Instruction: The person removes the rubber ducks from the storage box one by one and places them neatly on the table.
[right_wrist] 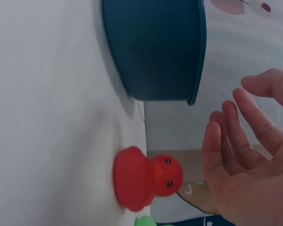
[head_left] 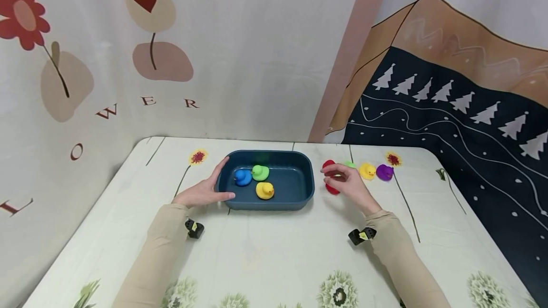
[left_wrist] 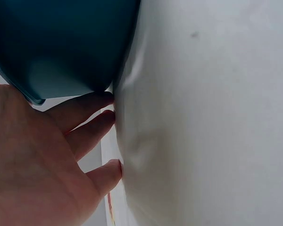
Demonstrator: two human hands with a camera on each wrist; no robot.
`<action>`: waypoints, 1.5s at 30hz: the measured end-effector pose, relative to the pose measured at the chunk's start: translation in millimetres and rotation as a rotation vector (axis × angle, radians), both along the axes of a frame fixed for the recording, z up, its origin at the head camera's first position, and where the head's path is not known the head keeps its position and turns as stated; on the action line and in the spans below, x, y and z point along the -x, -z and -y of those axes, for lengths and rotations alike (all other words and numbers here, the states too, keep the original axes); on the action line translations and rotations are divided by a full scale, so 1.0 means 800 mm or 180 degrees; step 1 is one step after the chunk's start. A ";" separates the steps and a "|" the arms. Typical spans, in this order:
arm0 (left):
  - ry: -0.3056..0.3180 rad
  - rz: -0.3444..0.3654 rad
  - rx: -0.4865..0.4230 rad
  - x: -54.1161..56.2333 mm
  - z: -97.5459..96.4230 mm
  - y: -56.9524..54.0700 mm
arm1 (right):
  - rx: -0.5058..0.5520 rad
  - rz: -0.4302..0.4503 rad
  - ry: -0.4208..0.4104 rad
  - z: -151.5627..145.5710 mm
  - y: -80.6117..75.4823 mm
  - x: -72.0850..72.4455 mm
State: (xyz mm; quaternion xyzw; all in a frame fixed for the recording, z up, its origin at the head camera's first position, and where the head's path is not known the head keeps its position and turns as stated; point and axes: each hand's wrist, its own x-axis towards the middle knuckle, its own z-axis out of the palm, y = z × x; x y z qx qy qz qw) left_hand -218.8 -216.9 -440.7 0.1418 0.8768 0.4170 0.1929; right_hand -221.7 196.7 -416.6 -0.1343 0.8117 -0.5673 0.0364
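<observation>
A dark blue rectangular tub (head_left: 274, 206) stands on the table with a blue rubber duck (head_left: 243, 178), a green duck (head_left: 260, 172) and a yellow duck (head_left: 265, 190) inside. At its left end rests my left hand (head_left: 204, 193), thumb over the near-left rim. In the left wrist view its extended fingers (left_wrist: 92, 129) lie beside the outer wall. My right hand (head_left: 352, 187) hovers above a red duck (right_wrist: 139, 178), thumb and fingers apart with nothing between them. From the head, red shows on both sides of those fingers, which hide the rest.
Right of the tub, beyond my right hand, a partly hidden green duck (head_left: 349, 164), another yellow duck (head_left: 367, 171) and a purple duck (head_left: 385, 172) sit in a row. A flower-printed cloth (head_left: 274, 255) covers the table. Printed curtains (head_left: 257, 61) hang behind.
</observation>
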 end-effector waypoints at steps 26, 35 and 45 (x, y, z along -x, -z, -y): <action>-0.0057 0.0030 0.0028 -0.001 0.000 0.000 | 0.0162 -0.0156 -0.0371 0.048 0.002 0.002; -0.0049 0.0008 0.0072 0.000 0.000 0.000 | 0.0116 -0.0018 -0.0491 0.066 -0.007 0.001; -0.0013 -0.0004 0.0021 0.001 0.000 0.001 | 0.0062 -0.0077 -0.0765 0.094 -0.046 -0.018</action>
